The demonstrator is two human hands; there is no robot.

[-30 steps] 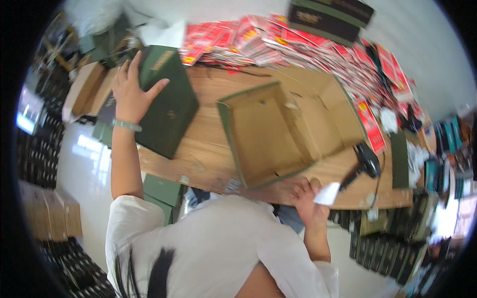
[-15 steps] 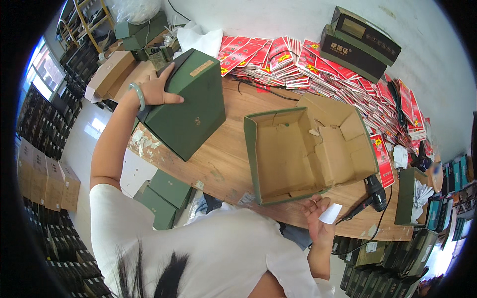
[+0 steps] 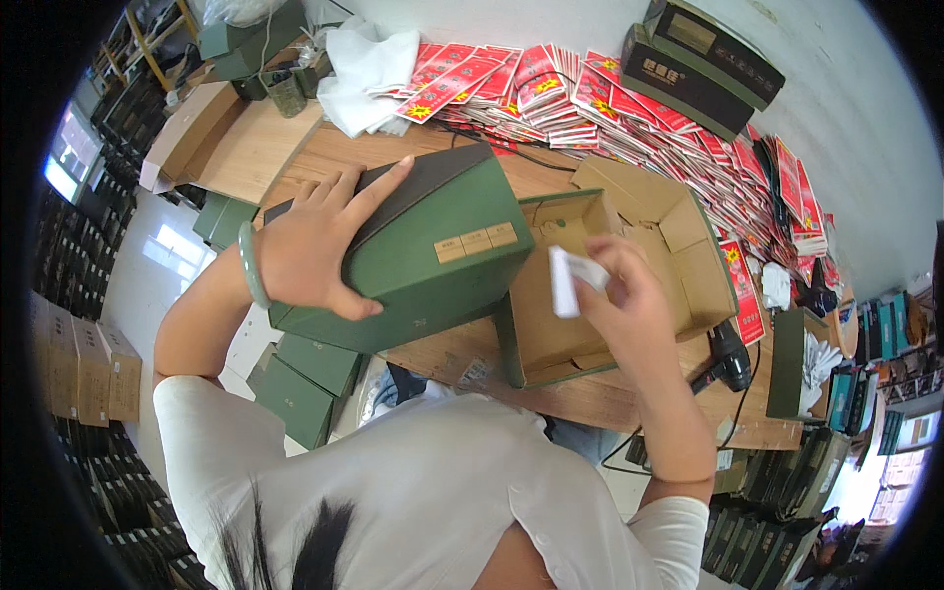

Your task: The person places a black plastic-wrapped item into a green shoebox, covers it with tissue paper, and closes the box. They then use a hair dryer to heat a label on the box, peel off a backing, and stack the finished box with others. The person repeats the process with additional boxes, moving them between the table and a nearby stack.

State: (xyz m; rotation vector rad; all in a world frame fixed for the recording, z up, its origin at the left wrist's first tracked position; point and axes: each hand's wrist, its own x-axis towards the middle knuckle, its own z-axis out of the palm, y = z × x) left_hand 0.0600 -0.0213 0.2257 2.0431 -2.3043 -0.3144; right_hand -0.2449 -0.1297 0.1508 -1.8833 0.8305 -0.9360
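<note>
A closed green box with a dark top stands tilted on the left half of the wooden table. My left hand, a pale green bangle at its wrist, grips the box, fingers over the dark top and thumb on the green side. Tan stickers mark the end of the box facing right. Beside that end, my right hand pinches a small white paper slip, slightly blurred. Below the slip lies an open green box with bare brown cardboard inside and its flap spread out.
Red printed cards are heaped along the wall, with two dark boxes stacked above them. A black hair dryer and its cord lie at the right. White cloth and an open carton sit at the back left.
My left hand has turned and tilted the closed green box, bringing its stickered end to the right, over the open box's edge. My right hand has risen with the white paper slip toward that end.
</note>
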